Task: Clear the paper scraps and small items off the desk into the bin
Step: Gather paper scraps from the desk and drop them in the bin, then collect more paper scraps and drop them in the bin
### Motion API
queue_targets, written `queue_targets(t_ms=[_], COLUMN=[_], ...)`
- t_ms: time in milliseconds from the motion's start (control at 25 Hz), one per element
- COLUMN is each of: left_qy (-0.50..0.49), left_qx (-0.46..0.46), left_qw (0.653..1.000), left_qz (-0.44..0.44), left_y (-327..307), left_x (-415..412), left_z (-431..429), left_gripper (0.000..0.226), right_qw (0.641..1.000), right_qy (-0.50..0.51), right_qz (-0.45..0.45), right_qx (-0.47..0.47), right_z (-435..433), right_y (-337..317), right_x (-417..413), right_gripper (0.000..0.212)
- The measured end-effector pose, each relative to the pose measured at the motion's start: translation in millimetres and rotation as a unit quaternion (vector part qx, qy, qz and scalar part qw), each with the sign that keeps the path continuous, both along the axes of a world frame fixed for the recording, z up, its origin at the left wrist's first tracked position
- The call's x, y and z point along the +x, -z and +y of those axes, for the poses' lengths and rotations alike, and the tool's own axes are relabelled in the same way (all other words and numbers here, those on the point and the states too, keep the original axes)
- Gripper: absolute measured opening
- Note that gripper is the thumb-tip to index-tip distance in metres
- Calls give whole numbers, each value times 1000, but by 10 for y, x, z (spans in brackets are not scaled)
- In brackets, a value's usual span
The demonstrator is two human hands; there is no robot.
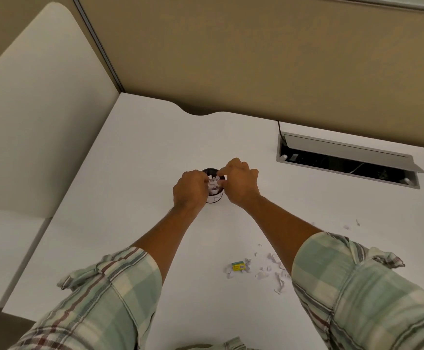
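A small dark round bin [215, 198] stands in the middle of the white desk [135, 157], with white paper scraps [213, 186] heaped at its mouth. My left hand [189, 190] and my right hand [241, 183] meet right over the bin's opening, fingers curled around scraps and pressing on them. Most of the bin's rim is hidden by both hands. More torn paper scraps [269, 270] lie loose on the desk near my right forearm, beside a small yellow-green box [238, 266]. A tiny clip [259, 245] lies a little farther in.
An open cable hatch [344, 160] with a raised grey lid is sunk into the desk at the back right. A few stray paper bits [351, 224] lie by my right sleeve. A beige partition stands behind the desk, and a cream panel rises at the left.
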State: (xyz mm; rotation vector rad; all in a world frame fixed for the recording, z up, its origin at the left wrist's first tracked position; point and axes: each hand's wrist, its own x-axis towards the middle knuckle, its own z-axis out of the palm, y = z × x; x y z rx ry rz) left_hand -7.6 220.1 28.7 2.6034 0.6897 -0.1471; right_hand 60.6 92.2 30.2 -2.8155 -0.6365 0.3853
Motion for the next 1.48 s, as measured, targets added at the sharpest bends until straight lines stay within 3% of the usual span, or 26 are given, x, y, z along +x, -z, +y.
queue_targets(t_ms=[240, 720, 1000, 1160, 1240, 1320, 1480], left_qy=[-45, -164, -218, -188, -146, -107, -78], left_qx=[-100, -161, -183, -205, -209, -200, -186], left_qw=[989, 969, 954, 960, 966, 968, 970], left_qz=[-101, -95, -92, -16, 51, 106, 134], left_y=[-32, -298, -99, 143, 282, 402, 521], left_x=[-168, -174, -652, -999, -1178, -1340, -1579], left_z=[-42, -151, -445, -734, -848, -964, -1230], left_gripper=[20, 28, 16, 15, 19, 32, 56], right_qw=[990, 957, 940, 925, 916, 917, 917], right_qy=[83, 193, 295, 350, 368, 359, 320], right_qz=[49, 96, 95, 113, 136, 171, 236], right_qx=[103, 191, 143, 97, 77, 43, 14], right_z=[-390, -1491, -2557, -3123, -3255, -3267, -3052], right_y=[-95, 42, 289, 434, 438, 436, 473], right_x=[-175, -673, -994, -1254, -1388, -1525, -1774], right_gripper=[28, 24, 22, 24, 36, 62, 99])
